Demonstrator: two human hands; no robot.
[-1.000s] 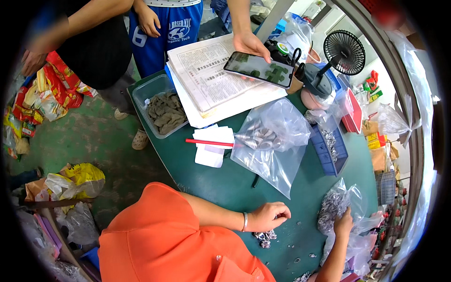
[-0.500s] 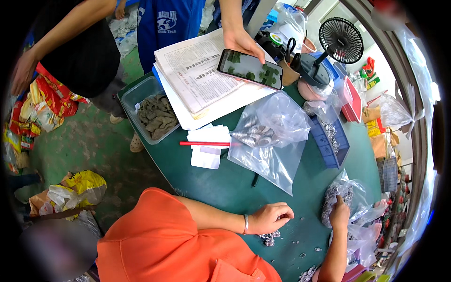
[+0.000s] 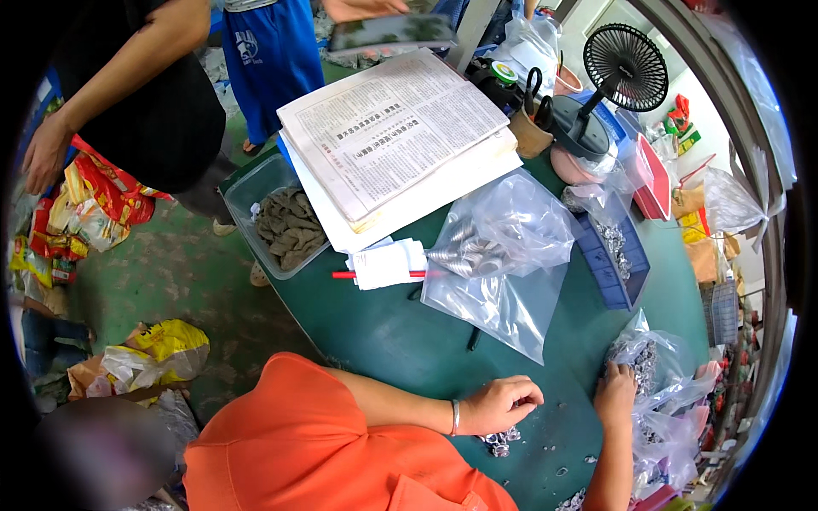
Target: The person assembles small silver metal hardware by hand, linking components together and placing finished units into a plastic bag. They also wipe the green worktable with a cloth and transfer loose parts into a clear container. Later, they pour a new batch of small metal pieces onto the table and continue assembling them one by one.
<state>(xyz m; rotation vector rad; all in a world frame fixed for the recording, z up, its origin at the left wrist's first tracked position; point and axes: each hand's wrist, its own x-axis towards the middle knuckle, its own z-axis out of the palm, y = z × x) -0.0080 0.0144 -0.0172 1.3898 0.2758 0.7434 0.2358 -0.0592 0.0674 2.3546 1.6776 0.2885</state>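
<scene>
The left hand (image 3: pixel 501 405) holds its fingers curled together; I can't tell if the right hand (image 3: pixel 615 395) clamps the metal-filled plastic bag (image 3: pixel 646 358), likely slippery, best held by its rim.

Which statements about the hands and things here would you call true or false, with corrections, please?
1. The right hand is at a clear bag of silvery pieces. True.
2. The left hand rests on the fan. False: it is at a small silvery pile.
3. White paper partly covers the red stick. True.
4. The blue bin holds cloth. False: silvery bits lie in it.
5. The phone lies in a basket. False: another person's hand holds it.
</scene>
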